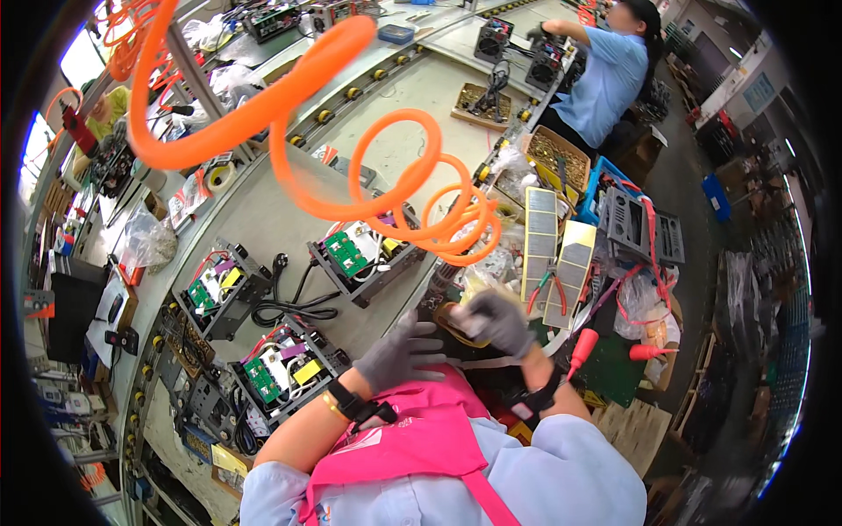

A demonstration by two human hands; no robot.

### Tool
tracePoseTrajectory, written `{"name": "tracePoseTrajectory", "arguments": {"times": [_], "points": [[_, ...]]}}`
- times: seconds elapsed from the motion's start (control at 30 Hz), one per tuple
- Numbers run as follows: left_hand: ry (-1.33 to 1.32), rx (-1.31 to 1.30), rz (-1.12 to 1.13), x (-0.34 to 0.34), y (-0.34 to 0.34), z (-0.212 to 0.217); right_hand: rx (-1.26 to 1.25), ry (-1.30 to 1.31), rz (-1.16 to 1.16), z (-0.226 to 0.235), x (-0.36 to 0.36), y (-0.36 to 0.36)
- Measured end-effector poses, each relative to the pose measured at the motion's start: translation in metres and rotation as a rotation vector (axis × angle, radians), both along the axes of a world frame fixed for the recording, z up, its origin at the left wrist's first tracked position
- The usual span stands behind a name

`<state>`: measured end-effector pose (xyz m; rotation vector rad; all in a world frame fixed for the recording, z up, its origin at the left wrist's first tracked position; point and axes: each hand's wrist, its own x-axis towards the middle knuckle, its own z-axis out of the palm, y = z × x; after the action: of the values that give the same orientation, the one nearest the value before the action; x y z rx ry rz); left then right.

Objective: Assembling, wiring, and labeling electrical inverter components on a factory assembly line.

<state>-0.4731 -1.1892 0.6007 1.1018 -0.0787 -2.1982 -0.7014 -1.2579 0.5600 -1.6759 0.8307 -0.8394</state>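
Note:
My left hand (402,353), in a grey glove, is held in front of the pink apron (412,430) with its fingers stretched and apart, holding nothing. My right hand (502,321), gloved in grey too, has its fingers curled over a small box (452,323) near the bench's right edge. Something pale shows at those fingertips, too blurred to name. Left of my left hand stands an open machine chassis (285,368) with a green circuit board. Two similar chassis, one (364,250) farther off and one (219,289) to the left, have black cables (294,307) lying between them.
An orange coiled air hose (395,210) hangs over the bench. At right lie yellowish label sheets (574,263), red-handled pliers (548,285), a red bottle (581,349) and a blue crate (601,188). A co-worker (605,83) in a blue shirt is at the far right side.

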Motion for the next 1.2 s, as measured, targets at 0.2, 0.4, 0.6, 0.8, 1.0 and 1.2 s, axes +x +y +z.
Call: {"name": "tracePoseTrajectory", "arguments": {"times": [0.2, 0.4, 0.6, 0.8, 1.0, 1.2], "points": [[0.466, -0.065, -0.134, 0.022, 0.015, -0.065, -0.132, 0.199, 0.418, 0.02, 0.061, 0.037], [0.149, -0.171, 0.066, 0.062, 0.045, -0.028, 0.086, -0.097, 0.208, 0.022, 0.091, 0.041], [-0.051, -0.243, 0.311, 0.089, 0.091, 0.003, -0.141, -0.132, 0.331, 0.019, 0.157, 0.06], [-0.325, -0.172, 0.588, 0.131, 0.17, 0.008, -0.144, 0.007, 0.536, 0.031, 0.207, 0.077], [-0.317, -0.153, 1.07, 0.158, 0.246, 0.004, -0.389, 0.07, 0.77, -0.01, 0.255, 0.094], [-0.668, -0.242, 1.033, 0.177, 0.281, -0.033, -0.713, 0.396, 0.948, -0.022, 0.303, 0.128]]}}
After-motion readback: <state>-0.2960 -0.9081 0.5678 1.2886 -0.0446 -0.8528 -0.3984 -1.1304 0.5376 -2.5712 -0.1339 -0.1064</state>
